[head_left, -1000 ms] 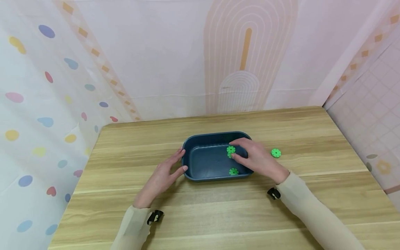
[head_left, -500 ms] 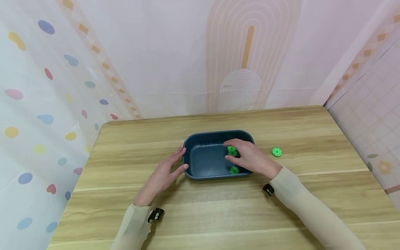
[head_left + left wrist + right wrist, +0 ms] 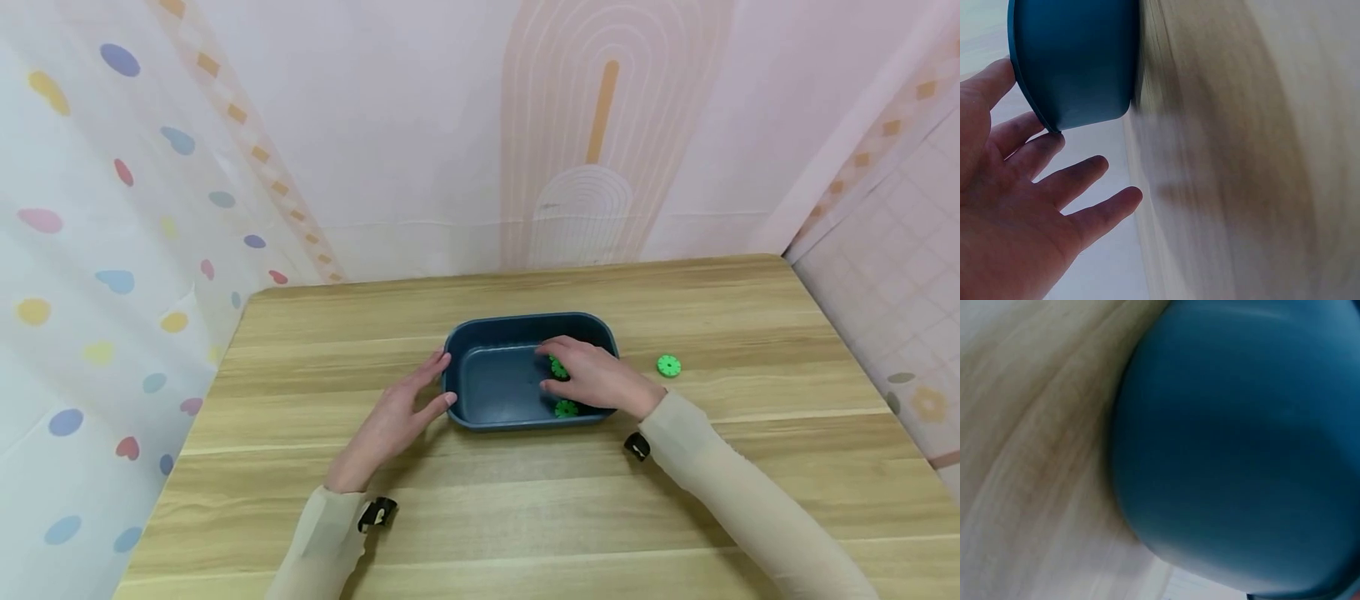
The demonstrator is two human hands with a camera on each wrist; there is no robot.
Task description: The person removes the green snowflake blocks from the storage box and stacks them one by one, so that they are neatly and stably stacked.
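Observation:
A dark blue rectangular tub (image 3: 495, 385) with rounded corners rests on the wooden table. At its left end, my left hand (image 3: 392, 418) touches the rim with thumb and fingertips. Its fingers are spread beside the tub wall (image 3: 1079, 62) in the left wrist view. My right hand (image 3: 596, 377) reaches over the right end into the tub, thumb and fingers apart. Between them shows a green notched disc (image 3: 558, 367), partly hidden by the fingers. Another green disc (image 3: 566, 408) lies near the tub's front wall. The right wrist view is filled by the tub's outside (image 3: 1222, 456).
One more green notched disc (image 3: 669, 366) lies on the table (image 3: 480, 517), right of the tub. A patterned curtain (image 3: 405, 142) hangs behind the table's far edge and along both sides.
My right hand has moved slightly down and left within the tub, covering more of the discs near it. The left hand stays at the rim. The whole view has shifted a little.

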